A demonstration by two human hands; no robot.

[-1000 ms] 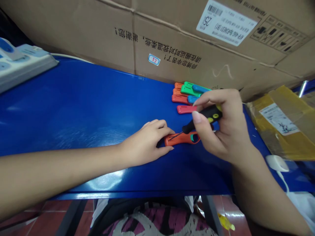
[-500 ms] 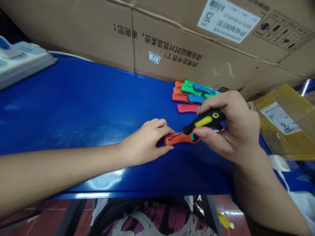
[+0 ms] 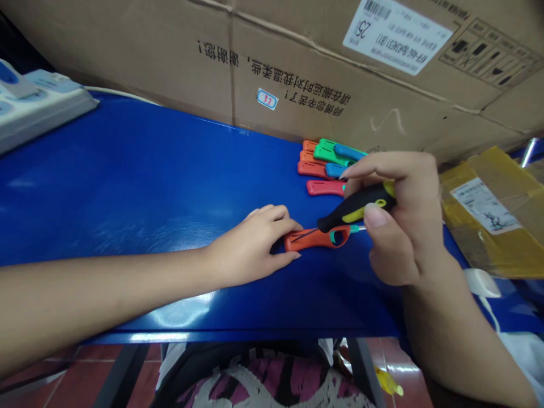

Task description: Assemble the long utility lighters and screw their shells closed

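An orange long-necked lighter (image 3: 317,240) lies flat on the blue table, with a teal trigger and a metal tube pointing right. My left hand (image 3: 259,243) pinches its butt end between thumb and fingers, pressing it to the table. In my right hand (image 3: 408,226) is a black and yellow screwdriver (image 3: 357,208), slanted so that its thin shaft meets the orange handle near the left end. The exact spot under the tip is too small to make out. Behind my right hand lies a group of lighters in red, orange, green and blue (image 3: 325,169), partly covered by the fingers.
A large cardboard box (image 3: 170,73) stands along the table's back edge. A white power strip (image 3: 46,105) sits at the far left. To the right are a taped yellow-brown parcel (image 3: 518,198) and a white object with a cord (image 3: 481,282).
My right hand has turned the screwdriver, and its thumb and fingers have shifted along the handle, uncovering the lighter's trigger. My left hand and the orange lighter stay in place.
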